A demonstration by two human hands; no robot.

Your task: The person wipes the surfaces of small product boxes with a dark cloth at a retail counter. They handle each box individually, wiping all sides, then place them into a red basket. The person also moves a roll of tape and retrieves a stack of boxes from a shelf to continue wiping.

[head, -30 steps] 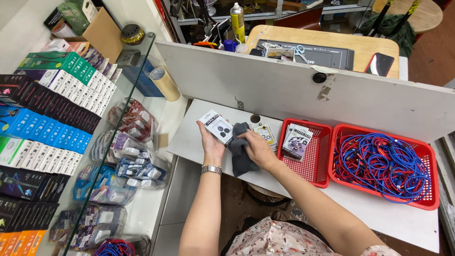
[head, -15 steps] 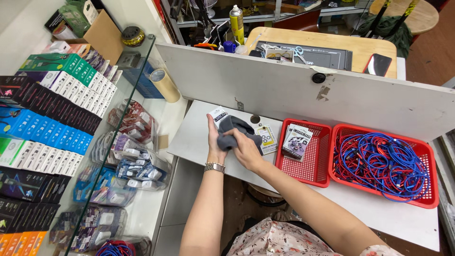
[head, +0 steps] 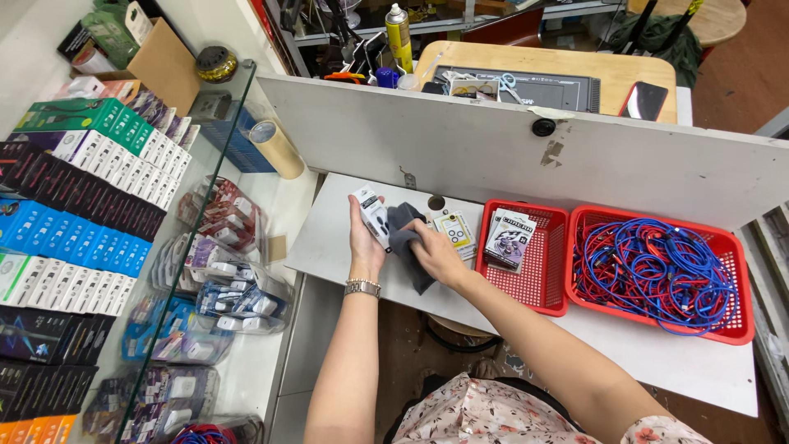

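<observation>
White worktop (head: 329,238) by the red baskets (head: 538,284): left hand (head: 364,240) clenched round a phone (head: 371,216), right hand (head: 434,253) pressing a grey cloth (head: 403,238) on it, wiping looks midway.

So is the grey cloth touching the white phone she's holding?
Touching. The head view shows the right hand pressing the grey cloth against the side of the white phone, which the left hand grips, with no gap between them.

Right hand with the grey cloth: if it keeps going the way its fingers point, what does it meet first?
The right hand points up-left, so its grey cloth would first press the white package in the left hand; they look nearly touching already.
</observation>
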